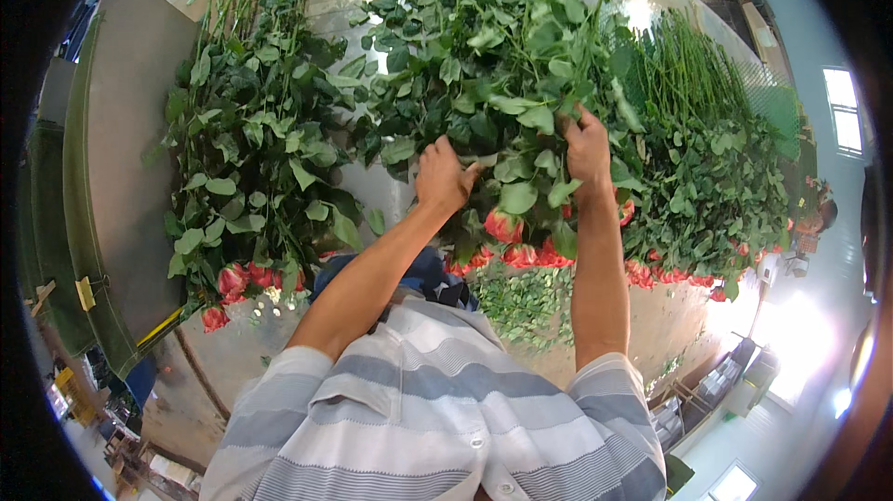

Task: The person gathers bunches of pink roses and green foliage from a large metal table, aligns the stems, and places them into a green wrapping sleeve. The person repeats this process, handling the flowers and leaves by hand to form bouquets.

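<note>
Long-stemmed roses with coral-red blooms lie across a shiny metal table [391, 197], their blooms hanging over the edge nearest me. My left hand [443, 176] is among the leaves of the middle pile [453, 75], thumb spread from the fingers; leaves hide what its fingertips touch. My right hand [586, 145] is closed around a leafy rose stem at the right of that pile, above several red blooms [520, 255]. Another rose pile [258, 131] lies to the left, blooms [234, 280] towards me. At the right are more roses [704, 145] with densely packed stems.
A grey panel [132, 138] with green cloth along its side stands at the left. Green netting [774, 110] is at the table's right end. Fallen leaves [523, 305] litter the floor below the near edge. Another person [820, 215] is far off at the right.
</note>
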Demonstrator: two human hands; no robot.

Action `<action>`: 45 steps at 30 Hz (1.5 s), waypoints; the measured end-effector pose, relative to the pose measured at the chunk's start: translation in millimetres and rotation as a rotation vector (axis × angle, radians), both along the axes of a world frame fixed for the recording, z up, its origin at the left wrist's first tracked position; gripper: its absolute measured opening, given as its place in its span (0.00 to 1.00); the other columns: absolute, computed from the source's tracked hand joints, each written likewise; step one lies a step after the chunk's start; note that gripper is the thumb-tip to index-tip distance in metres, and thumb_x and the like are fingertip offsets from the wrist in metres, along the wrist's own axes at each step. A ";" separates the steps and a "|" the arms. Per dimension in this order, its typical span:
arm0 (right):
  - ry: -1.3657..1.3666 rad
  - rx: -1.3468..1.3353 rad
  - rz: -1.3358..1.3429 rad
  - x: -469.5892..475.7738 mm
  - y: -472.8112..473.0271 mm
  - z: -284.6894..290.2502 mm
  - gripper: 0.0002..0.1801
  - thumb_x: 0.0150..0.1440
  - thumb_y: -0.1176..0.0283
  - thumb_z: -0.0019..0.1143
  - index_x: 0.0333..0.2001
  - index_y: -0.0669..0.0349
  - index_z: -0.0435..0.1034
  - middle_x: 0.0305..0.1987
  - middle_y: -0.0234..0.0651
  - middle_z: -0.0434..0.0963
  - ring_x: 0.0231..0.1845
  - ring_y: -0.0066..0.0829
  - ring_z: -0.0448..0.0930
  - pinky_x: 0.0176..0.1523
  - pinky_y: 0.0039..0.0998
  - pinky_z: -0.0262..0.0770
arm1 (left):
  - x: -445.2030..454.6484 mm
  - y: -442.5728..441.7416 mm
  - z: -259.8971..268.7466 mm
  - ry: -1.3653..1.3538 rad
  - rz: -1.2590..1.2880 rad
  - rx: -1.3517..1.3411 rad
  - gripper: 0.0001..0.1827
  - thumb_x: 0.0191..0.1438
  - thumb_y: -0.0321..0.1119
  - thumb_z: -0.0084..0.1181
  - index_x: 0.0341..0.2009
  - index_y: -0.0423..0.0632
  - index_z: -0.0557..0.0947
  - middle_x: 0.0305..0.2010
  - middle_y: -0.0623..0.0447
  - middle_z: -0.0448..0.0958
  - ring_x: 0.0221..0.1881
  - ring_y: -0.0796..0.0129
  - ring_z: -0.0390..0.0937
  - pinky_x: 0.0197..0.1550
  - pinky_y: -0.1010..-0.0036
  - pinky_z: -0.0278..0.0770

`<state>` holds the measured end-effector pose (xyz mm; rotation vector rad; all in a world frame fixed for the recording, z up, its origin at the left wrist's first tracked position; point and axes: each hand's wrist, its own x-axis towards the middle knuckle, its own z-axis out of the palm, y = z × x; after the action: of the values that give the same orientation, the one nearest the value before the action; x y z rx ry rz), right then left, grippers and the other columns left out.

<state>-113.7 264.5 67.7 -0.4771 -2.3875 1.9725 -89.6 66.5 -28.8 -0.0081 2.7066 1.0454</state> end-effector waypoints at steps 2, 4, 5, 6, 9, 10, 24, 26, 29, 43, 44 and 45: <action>-0.016 -0.036 0.041 0.0 12.9 -7.9 0.19 0.55 0.70 0.50 0.47 0.74 0.67 0.38 0.31 0.76 0.37 0.19 0.71 0.44 0.23 0.67 | -6.6 10.0 -3.4 -0.050 -0.071 -0.096 0.26 0.45 0.37 0.59 0.45 0.40 0.64 0.43 0.39 0.67 0.47 0.45 0.67 0.45 0.56 0.71; 0.078 -0.011 -0.078 4.2 9.9 12.3 0.22 0.55 0.68 0.52 0.50 0.72 0.66 0.40 0.34 0.76 0.39 0.20 0.72 0.46 0.23 0.67 | -19.5 8.3 -13.0 -0.091 -0.045 -0.110 0.25 0.44 0.34 0.57 0.46 0.38 0.66 0.41 0.38 0.70 0.43 0.42 0.71 0.43 0.55 0.72; 0.109 0.011 -0.185 4.6 8.9 21.8 0.23 0.55 0.67 0.53 0.51 0.71 0.66 0.41 0.35 0.76 0.40 0.21 0.72 0.46 0.23 0.67 | -23.9 2.8 -17.4 -0.119 -0.022 -0.077 0.24 0.44 0.33 0.57 0.45 0.37 0.68 0.40 0.37 0.72 0.41 0.41 0.72 0.43 0.55 0.72; 0.133 0.009 -0.166 3.2 28.7 23.3 0.24 0.55 0.66 0.53 0.52 0.70 0.65 0.41 0.35 0.77 0.40 0.21 0.73 0.46 0.23 0.67 | -26.6 -3.1 -27.4 -0.073 0.003 0.015 0.22 0.44 0.33 0.56 0.44 0.37 0.70 0.38 0.36 0.74 0.40 0.42 0.74 0.42 0.55 0.72; 0.136 -0.074 -0.152 0.1 60.6 43.3 0.23 0.56 0.65 0.50 0.53 0.65 0.66 0.35 0.34 0.78 0.30 0.20 0.74 0.36 0.21 0.70 | -35.5 -18.0 -23.2 -0.286 0.046 0.234 0.17 0.47 0.33 0.56 0.41 0.40 0.74 0.37 0.39 0.75 0.38 0.49 0.75 0.39 0.61 0.71; 0.102 0.158 -0.151 2.9 64.7 43.4 0.23 0.55 0.65 0.50 0.52 0.65 0.67 0.34 0.34 0.78 0.30 0.19 0.74 0.35 0.21 0.70 | -32.2 -20.3 -20.6 -0.274 0.066 0.368 0.15 0.48 0.33 0.55 0.41 0.40 0.73 0.37 0.40 0.75 0.36 0.52 0.74 0.39 0.63 0.71; -0.276 0.813 -0.129 9.6 56.3 -55.8 0.25 0.58 0.68 0.40 0.56 0.73 0.58 0.58 0.55 0.64 0.60 0.51 0.63 0.61 0.41 0.59 | -56.3 -71.5 -23.5 -0.381 0.340 0.214 0.25 0.57 0.26 0.38 0.60 0.35 0.56 0.38 0.34 0.72 0.27 0.49 0.72 0.26 0.58 0.67; -0.255 0.787 -0.107 9.5 64.1 -59.2 0.25 0.58 0.68 0.41 0.56 0.73 0.58 0.58 0.54 0.64 0.60 0.51 0.64 0.61 0.41 0.59 | -60.6 -71.7 -30.4 -0.318 0.254 0.100 0.29 0.57 0.26 0.37 0.63 0.35 0.50 0.29 0.37 0.73 0.21 0.52 0.70 0.22 0.58 0.64; -0.260 0.715 -0.119 10.3 59.5 -54.6 0.26 0.57 0.67 0.41 0.56 0.72 0.58 0.57 0.54 0.65 0.59 0.51 0.64 0.61 0.41 0.59 | -60.8 -70.8 -28.4 -0.317 0.168 0.021 0.30 0.57 0.28 0.39 0.62 0.34 0.50 0.23 0.39 0.73 0.17 0.55 0.68 0.18 0.58 0.61; -0.111 0.501 -0.121 14.9 75.0 -42.2 0.17 0.57 0.67 0.44 0.44 0.68 0.69 0.35 0.41 0.77 0.36 0.35 0.75 0.43 0.33 0.67 | -50.5 -118.5 60.1 0.006 0.043 0.486 0.17 0.58 0.39 0.46 0.47 0.41 0.67 0.43 0.46 0.70 0.41 0.54 0.67 0.44 0.62 0.64; -0.153 0.375 -0.145 17.7 86.0 -37.0 0.16 0.56 0.67 0.45 0.42 0.67 0.70 0.33 0.38 0.77 0.33 0.31 0.74 0.40 0.31 0.67 | -47.7 -146.3 64.6 0.146 -0.108 0.290 0.16 0.58 0.38 0.46 0.47 0.42 0.68 0.41 0.46 0.71 0.40 0.54 0.67 0.44 0.63 0.65; -0.192 0.249 -0.166 21.4 94.8 -31.3 0.15 0.56 0.67 0.46 0.40 0.66 0.71 0.31 0.35 0.76 0.30 0.27 0.73 0.38 0.30 0.67 | -43.0 -164.2 75.9 0.288 -0.252 0.094 0.15 0.58 0.38 0.47 0.46 0.42 0.68 0.39 0.46 0.71 0.39 0.55 0.68 0.44 0.64 0.66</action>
<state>-92.2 359.3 36.4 -0.8550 -2.5595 1.6009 -132.7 -97.7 47.1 0.5245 2.8024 1.1691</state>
